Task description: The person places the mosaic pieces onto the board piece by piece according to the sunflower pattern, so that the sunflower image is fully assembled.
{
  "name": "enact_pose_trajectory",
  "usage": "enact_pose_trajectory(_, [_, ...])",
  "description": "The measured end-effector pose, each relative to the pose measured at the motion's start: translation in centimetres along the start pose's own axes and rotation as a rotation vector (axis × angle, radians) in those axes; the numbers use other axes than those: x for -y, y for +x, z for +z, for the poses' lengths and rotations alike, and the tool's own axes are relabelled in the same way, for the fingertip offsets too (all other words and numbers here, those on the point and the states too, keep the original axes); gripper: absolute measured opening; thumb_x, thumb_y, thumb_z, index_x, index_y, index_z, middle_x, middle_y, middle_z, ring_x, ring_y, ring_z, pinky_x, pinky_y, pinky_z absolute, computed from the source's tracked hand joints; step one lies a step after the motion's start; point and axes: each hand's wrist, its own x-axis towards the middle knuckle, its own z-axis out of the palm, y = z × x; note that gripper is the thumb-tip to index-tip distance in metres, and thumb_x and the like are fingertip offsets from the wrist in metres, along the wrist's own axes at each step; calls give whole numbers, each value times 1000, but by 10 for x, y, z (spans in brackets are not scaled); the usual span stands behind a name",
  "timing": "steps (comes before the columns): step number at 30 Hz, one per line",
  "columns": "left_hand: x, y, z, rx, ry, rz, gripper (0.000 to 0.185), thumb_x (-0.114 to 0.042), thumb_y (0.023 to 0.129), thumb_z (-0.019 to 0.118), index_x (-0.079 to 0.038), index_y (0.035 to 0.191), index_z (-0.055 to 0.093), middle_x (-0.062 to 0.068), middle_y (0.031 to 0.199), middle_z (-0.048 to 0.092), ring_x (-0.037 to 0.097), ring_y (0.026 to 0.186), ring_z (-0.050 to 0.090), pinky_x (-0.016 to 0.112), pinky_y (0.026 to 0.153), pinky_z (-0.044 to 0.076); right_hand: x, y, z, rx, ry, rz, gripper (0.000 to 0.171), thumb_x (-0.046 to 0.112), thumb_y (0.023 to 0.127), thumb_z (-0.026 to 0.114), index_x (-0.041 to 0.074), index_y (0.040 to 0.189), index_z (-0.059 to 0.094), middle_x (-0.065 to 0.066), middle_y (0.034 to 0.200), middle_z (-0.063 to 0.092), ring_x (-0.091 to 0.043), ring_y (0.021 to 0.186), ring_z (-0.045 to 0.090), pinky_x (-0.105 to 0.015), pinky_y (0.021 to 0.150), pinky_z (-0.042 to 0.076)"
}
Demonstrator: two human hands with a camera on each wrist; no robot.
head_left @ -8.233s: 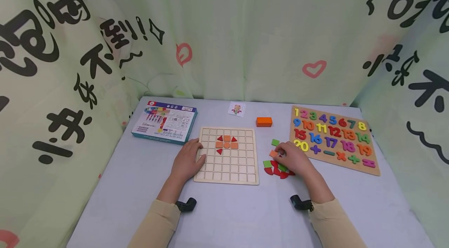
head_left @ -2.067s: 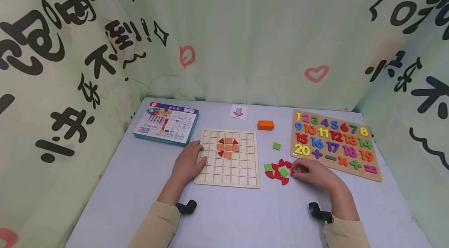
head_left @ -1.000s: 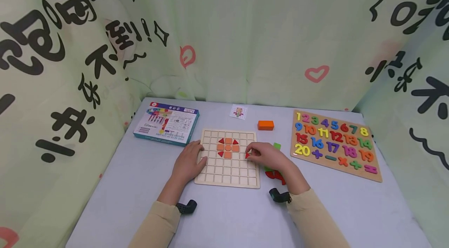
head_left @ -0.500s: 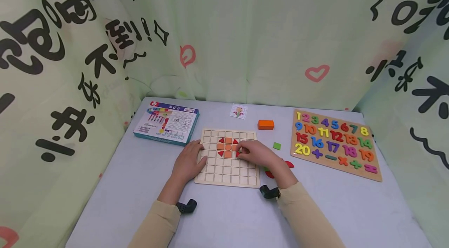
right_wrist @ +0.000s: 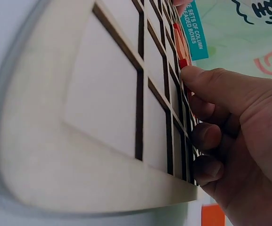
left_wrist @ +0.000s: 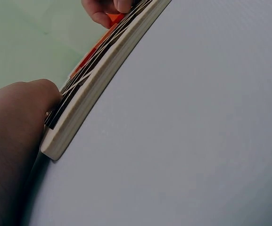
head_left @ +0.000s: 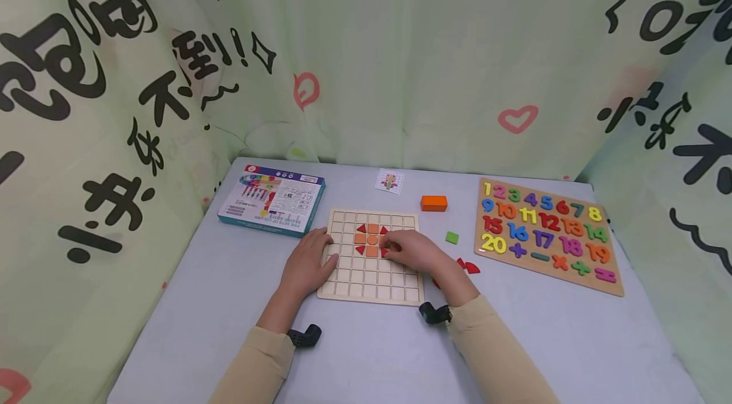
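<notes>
A square wooden grid board (head_left: 366,283) lies on the table. Orange tiles (head_left: 372,251) form a cross on it, with red fan-shaped tiles (head_left: 360,250) at its corners. My left hand (head_left: 309,264) rests along the board's left edge, fingers relaxed; the left wrist view shows the thumb (left_wrist: 46,92) at the rim. Over the board, my right hand (head_left: 414,250) pinches a red fan-shaped tile (head_left: 384,253) at the cross's lower right corner. In the right wrist view, the thumb lies against that red tile (right_wrist: 182,62); its far side is hidden.
Right of the board lie a green square tile (head_left: 452,237) and loose red tiles (head_left: 472,268), partly covered by the right forearm. Farther off are an orange block (head_left: 434,203), a picture card (head_left: 389,181), a number puzzle (head_left: 543,235) and a flat box (head_left: 271,201).
My right hand took a red fan-shaped tile from the loose pile and carried it left to the cross's lower right corner. Earlier, an orange square was added below the centre. The left hand stayed put.
</notes>
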Motion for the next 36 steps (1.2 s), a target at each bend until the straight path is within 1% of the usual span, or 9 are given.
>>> enact_pose_trajectory(8, [-1,1,-1,6,10,1,42,-40,92,62,-13,125,59,6,152,46,25,143,40,41,120,36,7,-4,-2,-12,12,13,15,21,93,68,23,108,68,4,76,55,-14,77,52,-29,68,42])
enact_pose_trajectory(16, [-1,1,-3,19,6,3,43,-40,92,62,-13,125,59,6,152,45,25,144,40,41,120,36,7,-3,0,-40,-6,13,15,21,92,69,22,107,68,6,79,56,-13,77,51,-27,68,44])
enact_pose_trajectory(30, [-2,0,-4,21,1,-2,43,-41,93,62,-13,125,59,6,152,45,25,144,39,42,120,36,5,0,4,-74,-45,2,16,25,93,69,23,109,70,9,82,59,-12,79,52,-27,71,45])
enact_pose_trajectory(36, [-1,1,-3,26,9,-2,43,-41,93,61,-14,125,59,6,153,45,24,144,39,41,120,35,3,-4,1,-81,-10,32,15,27,94,67,25,109,69,8,83,59,-14,82,53,-28,72,46])
